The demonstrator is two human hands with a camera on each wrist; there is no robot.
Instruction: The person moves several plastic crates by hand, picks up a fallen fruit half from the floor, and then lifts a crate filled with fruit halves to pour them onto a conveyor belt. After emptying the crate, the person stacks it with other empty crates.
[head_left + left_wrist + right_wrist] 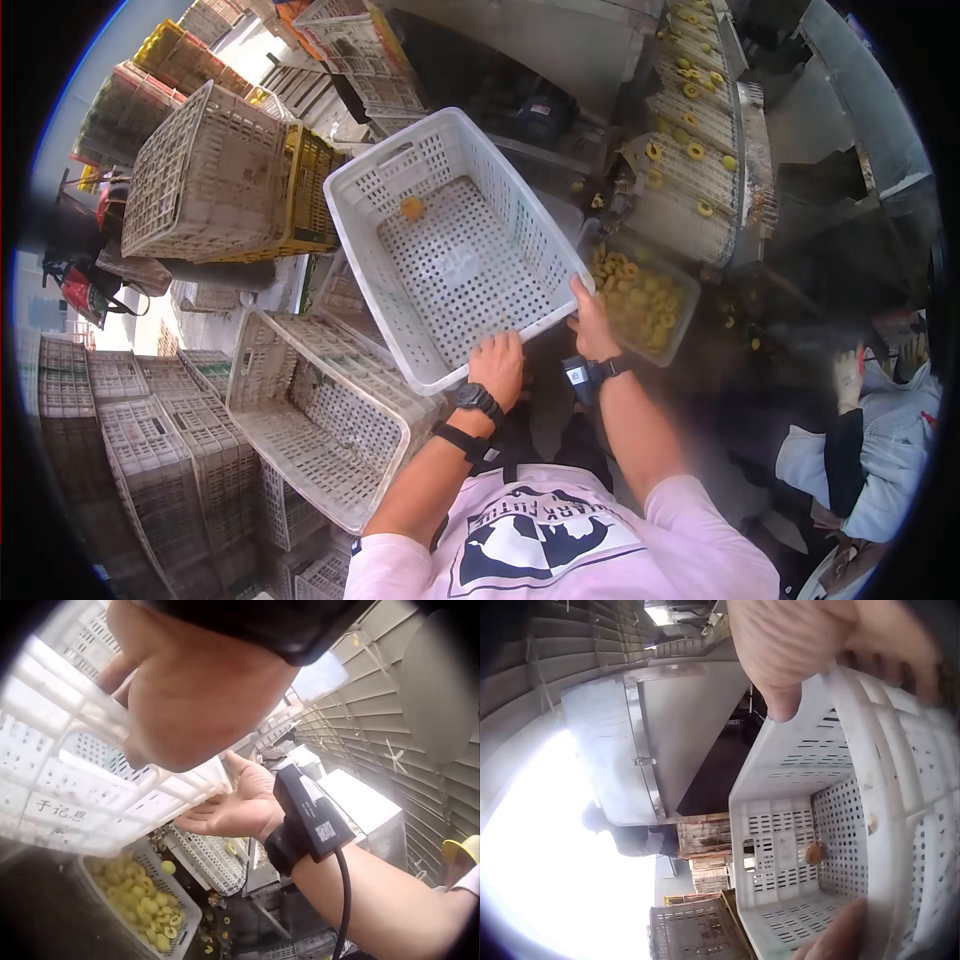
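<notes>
A white perforated crate (512, 215) is held tilted in front of the body, with one small orange-yellow piece (411, 208) inside near its far end. The left hand (497, 368) grips the near rim, fingers over the edge. At the near right corner the right hand (597, 325) holds the crate; the right wrist view has that hand's (802, 645) thumb on the inner side of the rim and its fingers outside. In the left wrist view, handwriting marks the crate's (45, 780) outer wall, and the right hand (244, 806) has its palm turned up beside it.
Below right of the held crate stands another crate (683, 335) of yellow-green rings. A conveyor (690, 190) carrying rings runs behind it. An empty dirty crate (335, 430) and stacked crates (160, 470) stand at left. Another person (890, 440) is at far right.
</notes>
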